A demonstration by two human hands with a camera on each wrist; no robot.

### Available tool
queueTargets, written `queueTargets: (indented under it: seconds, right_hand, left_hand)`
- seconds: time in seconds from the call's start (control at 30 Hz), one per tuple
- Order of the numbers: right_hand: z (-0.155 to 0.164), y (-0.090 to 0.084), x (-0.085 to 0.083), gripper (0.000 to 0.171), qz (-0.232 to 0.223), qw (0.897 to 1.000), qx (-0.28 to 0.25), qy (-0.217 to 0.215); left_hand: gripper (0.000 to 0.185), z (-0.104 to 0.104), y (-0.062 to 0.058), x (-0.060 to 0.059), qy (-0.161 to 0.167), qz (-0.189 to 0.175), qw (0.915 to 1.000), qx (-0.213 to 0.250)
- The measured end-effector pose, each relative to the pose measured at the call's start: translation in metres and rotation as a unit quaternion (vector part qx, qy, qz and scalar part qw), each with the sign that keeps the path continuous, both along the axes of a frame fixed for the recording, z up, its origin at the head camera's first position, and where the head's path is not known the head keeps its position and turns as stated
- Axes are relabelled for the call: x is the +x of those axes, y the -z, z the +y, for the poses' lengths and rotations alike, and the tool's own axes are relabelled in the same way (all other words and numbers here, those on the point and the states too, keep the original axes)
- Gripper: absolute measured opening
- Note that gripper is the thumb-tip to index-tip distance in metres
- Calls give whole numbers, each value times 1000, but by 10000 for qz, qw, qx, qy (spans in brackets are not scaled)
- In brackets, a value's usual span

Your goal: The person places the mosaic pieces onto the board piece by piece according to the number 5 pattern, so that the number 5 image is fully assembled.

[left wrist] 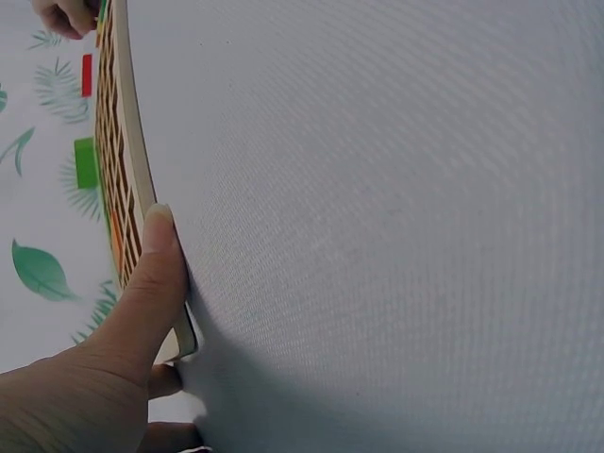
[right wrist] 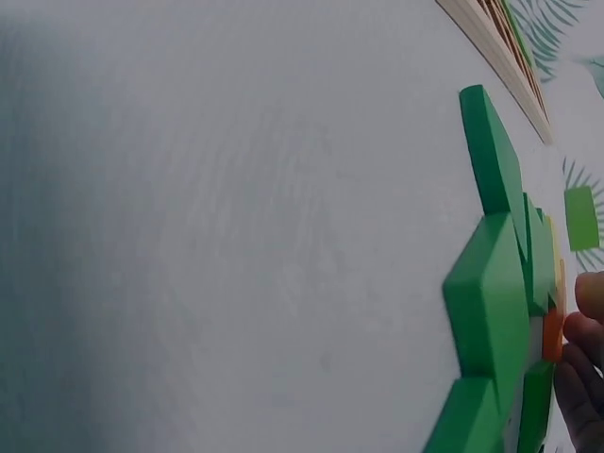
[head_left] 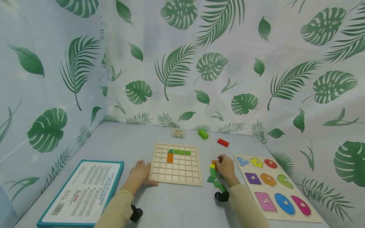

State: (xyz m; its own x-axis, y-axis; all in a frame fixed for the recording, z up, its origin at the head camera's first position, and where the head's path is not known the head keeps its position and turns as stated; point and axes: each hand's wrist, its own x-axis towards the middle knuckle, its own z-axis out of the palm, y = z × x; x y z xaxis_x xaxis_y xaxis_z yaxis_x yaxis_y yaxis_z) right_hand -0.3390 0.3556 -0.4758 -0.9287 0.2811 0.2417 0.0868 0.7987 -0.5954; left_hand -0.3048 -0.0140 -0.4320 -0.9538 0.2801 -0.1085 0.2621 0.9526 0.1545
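Pale tabletop [head_left: 176,205], gridded board [head_left: 183,172] against unclenched left grip [head_left: 140,174], orange block [right wrist: 553,334] at right grip [head_left: 226,167], cannot tell if pinched.

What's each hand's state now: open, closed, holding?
Left hand: open, touching the square wooden grid board.
Right hand: at small orange block; grip cannot be told.

I find bare surface [head_left: 176,205] between the two sleeves [head_left: 115,210], on the near side of the grid board [head_left: 185,173]. A lane runs between the left grip [head_left: 139,173] and the teal-edged box [head_left: 85,186], narrowing toward the sleeve. The left grip occupies the board's near left corner. Green pieces [head_left: 213,173] obstruct a low pass between the grid board and the right grip [head_left: 226,167]; the puzzle board [head_left: 263,189] bounds that grip's outer side. Beyond, I note a gap between the green block [head_left: 203,134] and the red block [head_left: 223,142].
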Motion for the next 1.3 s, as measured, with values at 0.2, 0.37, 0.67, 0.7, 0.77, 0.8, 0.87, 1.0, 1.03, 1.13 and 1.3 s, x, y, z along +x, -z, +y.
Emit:
queueTargets:
  seconds: [0.2,0.37,0.67,0.7,0.77,0.8,0.87,1.0,1.03,1.13,1.3]
  right_hand:
    - [-9,-1,-2,25,77,9999,17,-110]
    - [-15,-1,-7,27,86,9997,14,-238]
    - [-24,1,-12,23,3,10000,48,-88]
    - [-24,1,-13,23,19,10000,37,-84]
    - [-25,0,-14,22,120,9999,17,-103]
    - [-25,-1,-15,22,174,9998,-8,-126]
    - [-25,-1,-16,23,282,9994,-57,-213]
    - [-28,-4,-18,23,563,9969,-82,-541]
    - [-30,-5,-18,23,619,9960,-81,-634]
    - [-37,-6,-17,22,731,9934,-96,-877]
    - [-53,-6,-16,24,822,9885,-189,-1256]
  left_hand:
    - [91,0,-2,0,-2,-76,10000,-14]
    - [90,0,-2,1,10,-47,10000,-30]
    - [88,0,1,2,43,54,10000,-58]
    - [88,1,1,2,40,70,10000,-52]
    - [88,0,0,2,40,100,9999,-41]
    - [87,0,-1,2,35,108,9999,-32]
    - [87,0,-1,2,37,130,9999,-32]
    - [89,1,-2,1,18,107,9999,-20]
    - [89,0,-1,1,15,94,10000,-15]
    - [89,0,-1,1,1,33,10000,19]
    - [89,0,1,0,1,-24,10000,30]
